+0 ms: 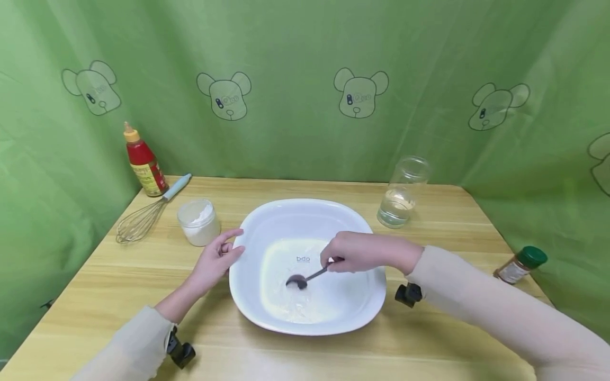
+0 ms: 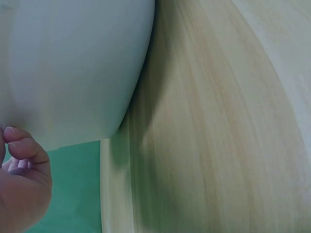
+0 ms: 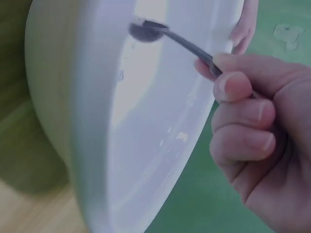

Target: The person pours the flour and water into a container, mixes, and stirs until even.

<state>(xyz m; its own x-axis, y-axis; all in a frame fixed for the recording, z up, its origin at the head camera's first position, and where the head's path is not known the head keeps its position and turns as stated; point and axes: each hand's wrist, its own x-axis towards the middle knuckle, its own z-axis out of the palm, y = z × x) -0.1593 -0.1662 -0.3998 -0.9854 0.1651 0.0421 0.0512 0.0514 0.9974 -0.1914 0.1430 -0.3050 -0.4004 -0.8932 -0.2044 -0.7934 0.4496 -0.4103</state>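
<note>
A white basin (image 1: 305, 209) sits in the middle of the table, with a thin clear, glossy layer on its floor. My left hand (image 1: 220, 260) holds its left rim, thumb and index finger at the edge; curled fingers (image 2: 26, 150) touch the outer wall in the left wrist view. My right hand (image 1: 350, 253) grips the handle of a small dark spoon (image 1: 297, 281) over the basin. Its bowl is down near the basin floor, left of the hand. In the right wrist view, the spoon (image 3: 148, 31) is pinched between thumb and fingers, the other fingers curled.
A jar of white powder (image 1: 200, 225), a whisk (image 1: 143, 219) and a red sauce bottle (image 1: 147, 169) stand or lie at the left. At the back right is a glass (image 1: 395, 206) partly filled with clear liquid. A green-capped spice jar (image 1: 519, 264) is at the right edge.
</note>
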